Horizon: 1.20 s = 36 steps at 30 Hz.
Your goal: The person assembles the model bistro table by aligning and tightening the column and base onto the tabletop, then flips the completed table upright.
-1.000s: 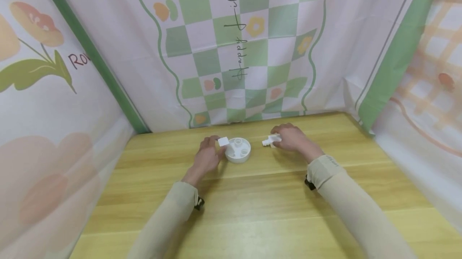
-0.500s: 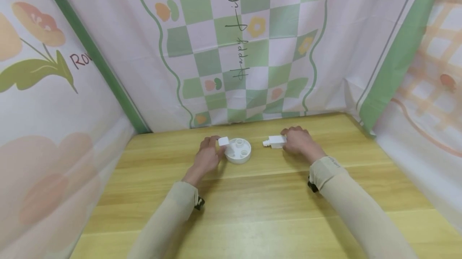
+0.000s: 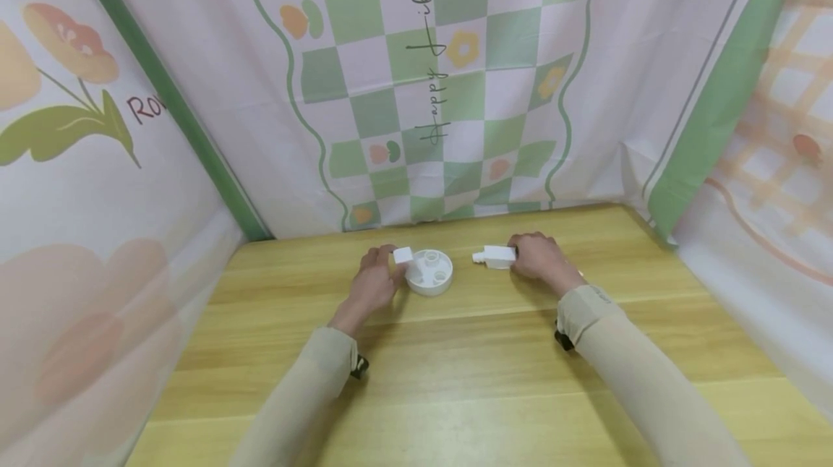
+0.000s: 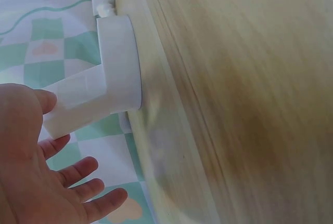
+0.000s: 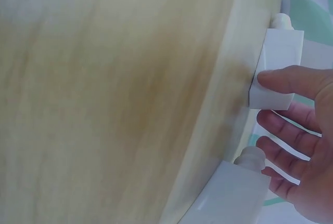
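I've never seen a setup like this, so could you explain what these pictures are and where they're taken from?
There's no machine here, just a person working bare-handed. The wide picture comes from a camera worn on the head; the two close ones come from cameras on each wrist. On the wooden table sits a round white base. The left hand pinches a white block rising from it. The right hand holds a second block; a third block is near that hand.

Dish [image 3: 429, 289] on table [image 3: 442, 373], block [image 3: 498, 257] — its right
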Available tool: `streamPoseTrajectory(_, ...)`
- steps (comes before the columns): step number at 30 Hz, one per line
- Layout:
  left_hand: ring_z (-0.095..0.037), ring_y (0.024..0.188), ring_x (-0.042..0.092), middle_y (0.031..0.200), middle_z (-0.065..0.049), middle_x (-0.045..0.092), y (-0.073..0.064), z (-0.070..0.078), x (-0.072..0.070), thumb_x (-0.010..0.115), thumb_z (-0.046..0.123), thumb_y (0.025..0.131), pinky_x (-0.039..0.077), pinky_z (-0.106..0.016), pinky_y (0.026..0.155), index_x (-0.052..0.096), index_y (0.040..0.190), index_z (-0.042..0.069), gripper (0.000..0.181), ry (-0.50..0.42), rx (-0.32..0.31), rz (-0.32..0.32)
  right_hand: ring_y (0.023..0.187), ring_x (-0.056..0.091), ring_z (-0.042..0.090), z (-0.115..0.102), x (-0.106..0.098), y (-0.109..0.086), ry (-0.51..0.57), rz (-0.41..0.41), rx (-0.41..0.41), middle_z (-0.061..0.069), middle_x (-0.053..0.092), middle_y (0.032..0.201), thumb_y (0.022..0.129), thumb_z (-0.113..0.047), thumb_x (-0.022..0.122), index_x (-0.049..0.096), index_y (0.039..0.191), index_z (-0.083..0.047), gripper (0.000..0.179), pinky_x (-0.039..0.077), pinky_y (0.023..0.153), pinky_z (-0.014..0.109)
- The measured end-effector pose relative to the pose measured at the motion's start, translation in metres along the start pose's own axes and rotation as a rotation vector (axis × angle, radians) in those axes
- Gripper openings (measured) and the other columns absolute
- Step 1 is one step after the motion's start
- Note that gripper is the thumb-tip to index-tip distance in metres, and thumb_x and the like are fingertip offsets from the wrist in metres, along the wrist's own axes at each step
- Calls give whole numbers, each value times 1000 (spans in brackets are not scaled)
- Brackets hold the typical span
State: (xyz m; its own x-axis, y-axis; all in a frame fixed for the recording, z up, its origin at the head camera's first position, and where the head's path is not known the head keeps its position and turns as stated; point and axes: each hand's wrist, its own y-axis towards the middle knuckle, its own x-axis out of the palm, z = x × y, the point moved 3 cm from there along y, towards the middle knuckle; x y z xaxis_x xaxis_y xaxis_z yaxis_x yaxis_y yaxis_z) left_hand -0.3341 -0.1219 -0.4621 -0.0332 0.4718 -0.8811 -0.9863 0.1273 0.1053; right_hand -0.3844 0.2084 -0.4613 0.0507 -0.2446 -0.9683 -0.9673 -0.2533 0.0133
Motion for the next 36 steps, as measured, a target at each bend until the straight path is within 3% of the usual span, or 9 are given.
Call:
streamPoseTrajectory(7, -35, 125, 51, 143, -18, 45, 0, -1, 0, 44, 49, 104, 56, -47, 90, 37, 148, 15, 56, -4, -1, -5, 94, 65, 32, -1, -2, 2, 77, 1, -5, 14, 71, 106, 86, -26, 70, 63, 119, -5, 40, 51, 87, 51)
streamPoseTrajectory(15, -35, 122, 53, 141, -19, 47, 0, -1, -2, 45, 49, 104, 56, -48, 90, 38, 147, 15, 55, 3, 9, 16, 99, 65, 33, -10, -15, 4, 216, 66, 21, 14, 71, 111, 90, -37, 70, 63, 119, -6, 43, 51, 91, 50)
streamPoseTrajectory(20, -35, 124, 52, 141, -18, 47, 0, 0, -2, 45, 49, 104, 56, -48, 92, 38, 147, 15, 56, -9, 0, 6, 102, 64, 33, -12, -17, 6, 246, 102, 32, 16, 71, 113, 89, -39, 71, 63, 119, -4, 46, 50, 94, 50)
streamPoseTrajectory(26, -36, 124, 51, 141, -19, 47, 1, 0, -3, 46, 48, 104, 56, -48, 91, 38, 147, 15, 55, -14, 7, 8, 94, 65, 30, -14, -20, 7, 241, 151, 17, 15, 71, 107, 88, -39, 71, 64, 116, -3, 45, 50, 87, 46)
streamPoseTrajectory(36, -36, 127, 50, 143, -20, 46, 1, -1, -2, 46, 48, 104, 54, -49, 96, 39, 146, 14, 55, -37, 19, -1, 89, 64, 29, -24, -24, 5, 273, 158, 6, 14, 72, 104, 88, -40, 70, 66, 115, -5, 45, 50, 83, 43)
